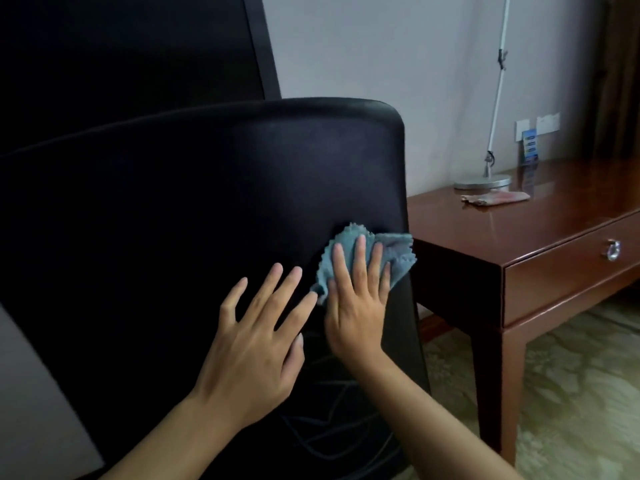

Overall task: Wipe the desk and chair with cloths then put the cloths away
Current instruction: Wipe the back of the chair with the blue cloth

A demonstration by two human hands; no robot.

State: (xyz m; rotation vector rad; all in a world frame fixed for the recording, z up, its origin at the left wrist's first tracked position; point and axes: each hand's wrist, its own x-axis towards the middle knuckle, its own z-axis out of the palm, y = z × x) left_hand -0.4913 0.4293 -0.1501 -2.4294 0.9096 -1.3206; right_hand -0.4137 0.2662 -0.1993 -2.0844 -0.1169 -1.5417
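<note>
The chair back looks matt black and smooth. The bench is glossy, reddish polished wood. The blue cloth looks soft with pinked edges.

Two cloths, one chair, one desk, one lamp, perhaps two wall plates.

Left hand flat, fingers spread, palm down. Right hand flat beside it, fingers extended forward, thumb apparently tucked under. Both forearms bare.
</note>
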